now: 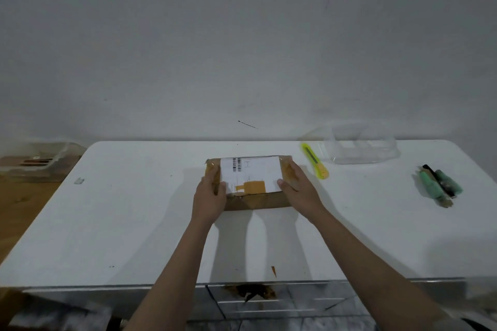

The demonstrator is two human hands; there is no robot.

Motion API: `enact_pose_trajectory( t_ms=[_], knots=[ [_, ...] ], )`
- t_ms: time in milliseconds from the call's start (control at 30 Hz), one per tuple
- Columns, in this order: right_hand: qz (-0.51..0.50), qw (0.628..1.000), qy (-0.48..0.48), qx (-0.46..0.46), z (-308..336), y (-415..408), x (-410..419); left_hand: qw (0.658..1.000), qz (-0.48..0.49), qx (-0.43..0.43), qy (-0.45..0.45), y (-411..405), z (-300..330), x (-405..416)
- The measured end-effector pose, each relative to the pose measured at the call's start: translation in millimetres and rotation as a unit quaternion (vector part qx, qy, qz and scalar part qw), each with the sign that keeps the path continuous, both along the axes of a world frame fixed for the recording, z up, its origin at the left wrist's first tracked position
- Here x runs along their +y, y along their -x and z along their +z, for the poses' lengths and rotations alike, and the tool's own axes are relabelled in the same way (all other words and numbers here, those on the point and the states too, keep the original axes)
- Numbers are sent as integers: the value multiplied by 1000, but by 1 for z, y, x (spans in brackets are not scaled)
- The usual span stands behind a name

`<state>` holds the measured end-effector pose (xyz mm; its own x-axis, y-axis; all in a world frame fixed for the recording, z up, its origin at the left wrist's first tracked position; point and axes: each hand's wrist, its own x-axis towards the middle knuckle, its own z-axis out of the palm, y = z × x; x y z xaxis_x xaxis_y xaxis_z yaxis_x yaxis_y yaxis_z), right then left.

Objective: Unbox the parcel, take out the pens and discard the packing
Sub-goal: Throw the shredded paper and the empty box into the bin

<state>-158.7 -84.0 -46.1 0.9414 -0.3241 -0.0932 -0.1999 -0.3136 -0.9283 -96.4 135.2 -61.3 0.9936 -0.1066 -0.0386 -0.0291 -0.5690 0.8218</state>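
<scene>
Both grips clasp my sealed parcel (251, 183) ends, frame centre: left hand (209, 196), right hand (300, 188). Steady it; fetch cutter (314, 161), slit tape shallow.

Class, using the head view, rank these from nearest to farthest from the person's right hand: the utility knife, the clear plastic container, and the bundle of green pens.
From the right hand:
1. Utility knife, just right of the parcel.
2. Clear plastic container, at the table's back edge.
3. Green pens, far right.
</scene>
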Motion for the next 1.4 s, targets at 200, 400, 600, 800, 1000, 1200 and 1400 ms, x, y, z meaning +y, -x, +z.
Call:
enact_pose_trajectory(
  t_ms=[200,400,600,800,1000,1200,1400],
  knots=[
    [-52,998,-19,5,1,25,-24,999,-51,6,-1,4,1,-27],
    [-120,993,-21,-12,2,84,-72,994,-107,2,-3,44,-1,-85],
    [-237,971,-16,-21,6,188,-157,980,-200,16,12,118,1,-197],
    [-356,934,2,-33,20,326,-256,950,-309,26,30,216,5,-334],
    [-452,891,33,-16,24,465,-337,906,-420,49,32,320,5,-463],
    [-497,866,16,48,9,563,-376,857,-510,82,3,397,-15,-532],
    [-557,827,-23,65,-34,601,-398,814,-567,110,-57,428,-54,-584]
  ],
)
